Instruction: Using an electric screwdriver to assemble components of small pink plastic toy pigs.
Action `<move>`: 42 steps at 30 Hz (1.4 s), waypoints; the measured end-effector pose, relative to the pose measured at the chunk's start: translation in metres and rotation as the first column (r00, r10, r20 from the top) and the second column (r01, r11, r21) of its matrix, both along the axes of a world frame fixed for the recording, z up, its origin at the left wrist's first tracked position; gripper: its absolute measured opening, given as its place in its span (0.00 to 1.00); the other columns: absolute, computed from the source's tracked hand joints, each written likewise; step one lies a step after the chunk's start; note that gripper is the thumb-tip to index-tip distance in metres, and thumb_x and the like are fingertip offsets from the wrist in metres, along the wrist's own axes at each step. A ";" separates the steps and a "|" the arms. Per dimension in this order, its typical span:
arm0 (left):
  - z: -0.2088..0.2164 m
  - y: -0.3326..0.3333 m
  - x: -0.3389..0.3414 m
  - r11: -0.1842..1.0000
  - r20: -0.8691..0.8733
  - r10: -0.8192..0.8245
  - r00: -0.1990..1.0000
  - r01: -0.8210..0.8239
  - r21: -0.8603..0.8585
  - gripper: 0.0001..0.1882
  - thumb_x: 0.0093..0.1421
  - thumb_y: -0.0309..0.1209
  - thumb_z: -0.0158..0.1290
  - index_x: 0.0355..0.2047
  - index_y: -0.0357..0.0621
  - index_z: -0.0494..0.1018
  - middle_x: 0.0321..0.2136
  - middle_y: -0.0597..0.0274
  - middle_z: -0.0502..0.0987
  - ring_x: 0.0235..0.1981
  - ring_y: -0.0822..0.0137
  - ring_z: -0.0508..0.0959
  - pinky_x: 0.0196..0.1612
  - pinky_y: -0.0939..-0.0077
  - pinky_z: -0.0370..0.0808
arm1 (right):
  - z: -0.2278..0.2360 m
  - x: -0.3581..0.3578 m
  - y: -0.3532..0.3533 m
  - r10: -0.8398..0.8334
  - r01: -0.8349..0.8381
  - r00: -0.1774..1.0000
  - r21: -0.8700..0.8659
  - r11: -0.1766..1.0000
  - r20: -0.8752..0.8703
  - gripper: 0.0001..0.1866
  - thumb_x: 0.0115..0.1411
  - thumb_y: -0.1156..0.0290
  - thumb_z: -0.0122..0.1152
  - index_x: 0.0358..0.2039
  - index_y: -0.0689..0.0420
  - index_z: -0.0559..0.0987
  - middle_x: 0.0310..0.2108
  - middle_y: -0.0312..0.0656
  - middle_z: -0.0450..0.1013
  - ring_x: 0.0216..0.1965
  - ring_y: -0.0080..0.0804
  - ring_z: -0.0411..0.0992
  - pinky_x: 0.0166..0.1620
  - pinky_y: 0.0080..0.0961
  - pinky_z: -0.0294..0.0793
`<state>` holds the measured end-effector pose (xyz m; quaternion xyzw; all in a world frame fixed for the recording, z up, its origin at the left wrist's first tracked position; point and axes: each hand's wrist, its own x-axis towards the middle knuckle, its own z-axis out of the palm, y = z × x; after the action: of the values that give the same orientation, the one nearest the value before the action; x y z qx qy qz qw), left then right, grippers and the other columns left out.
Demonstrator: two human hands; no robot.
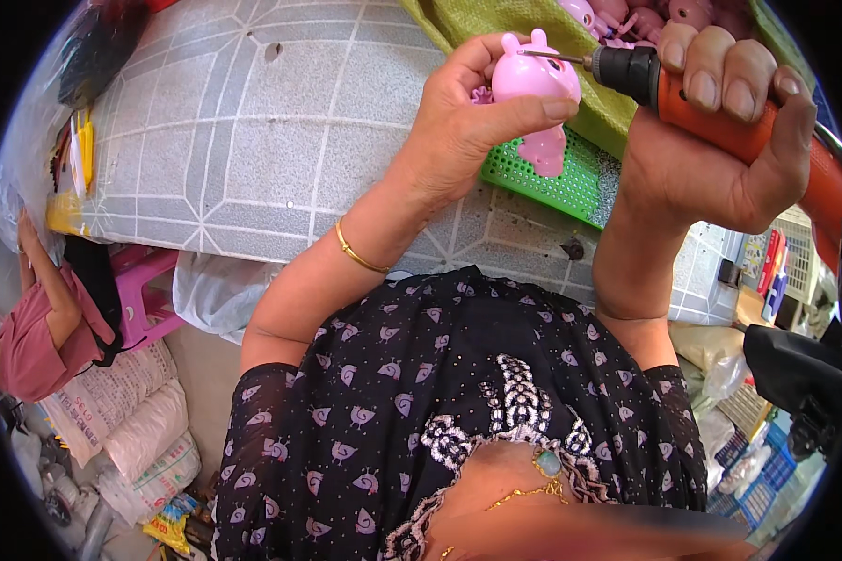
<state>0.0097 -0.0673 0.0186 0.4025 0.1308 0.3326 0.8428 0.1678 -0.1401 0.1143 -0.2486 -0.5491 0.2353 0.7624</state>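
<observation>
A glossy pink plastic toy figure (535,82) with two small ears is held upright in my left hand (468,117), the thumb across its front and the fingers behind it. My right hand (720,140) is wrapped round an orange and black electric screwdriver (627,75). Its thin metal bit points left, and the tip lies at the toy's head, just below the ears. From this angle I cannot tell whether the tip enters the plastic or passes in front of it. Below the toy is a green perforated plastic basket (571,192).
A yellow-green woven sack (606,117) holds several pink toy pieces (617,17) at the far right. The table has a grey tile-patterned cover (271,112). At left are a co-worker's arm (51,271), a pink stool (145,294) and filled sacks (126,411) on the floor.
</observation>
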 end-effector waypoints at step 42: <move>-0.005 0.026 -0.001 0.978 0.118 0.106 0.987 -0.082 -0.192 0.23 0.66 0.43 0.61 0.56 0.45 0.73 0.42 0.60 0.81 0.37 0.66 0.82 0.39 0.71 0.81 | -0.046 0.007 -0.055 -0.232 0.183 0.955 -0.248 0.951 -0.186 0.09 0.69 0.64 0.51 0.33 0.51 0.72 0.27 0.33 0.64 0.29 0.28 0.64 0.42 0.36 0.65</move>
<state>0.0083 -0.0408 0.0139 0.2930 0.1262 0.3833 0.8668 0.1747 -0.1947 0.0679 -0.3647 -0.4045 0.2403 0.8036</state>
